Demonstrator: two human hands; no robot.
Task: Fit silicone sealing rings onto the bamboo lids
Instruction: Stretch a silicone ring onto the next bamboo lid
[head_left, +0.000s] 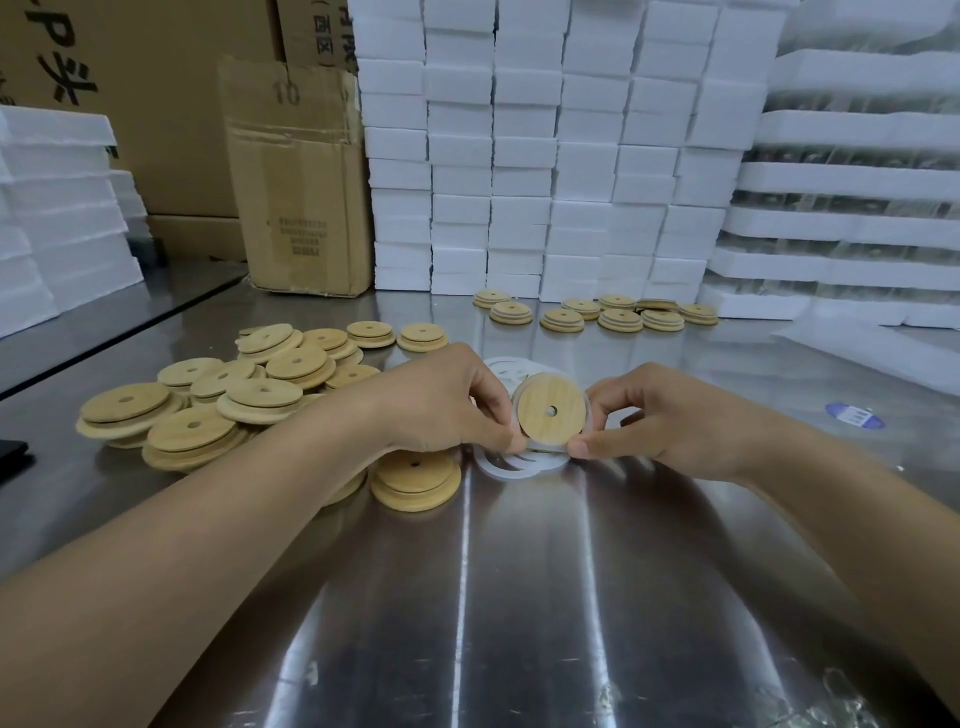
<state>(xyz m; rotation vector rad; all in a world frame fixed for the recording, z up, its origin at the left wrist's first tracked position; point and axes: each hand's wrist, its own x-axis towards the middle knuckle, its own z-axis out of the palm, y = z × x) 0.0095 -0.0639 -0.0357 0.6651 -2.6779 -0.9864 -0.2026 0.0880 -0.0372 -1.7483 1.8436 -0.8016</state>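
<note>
Fingers (511, 441) of my left hand (447, 400) and right hand (654, 415) pinched the bamboo lid (550, 413) at 7 and 5 o'clock, tilted up, apparently to work the silicone ring (543, 448) round its rim. Spare rings (493, 465) lay beneath. On the table (519, 597), bare lids (234, 400) were piled at 9 o'clock and the likely finished lids (618, 317) lay at 12.
</note>
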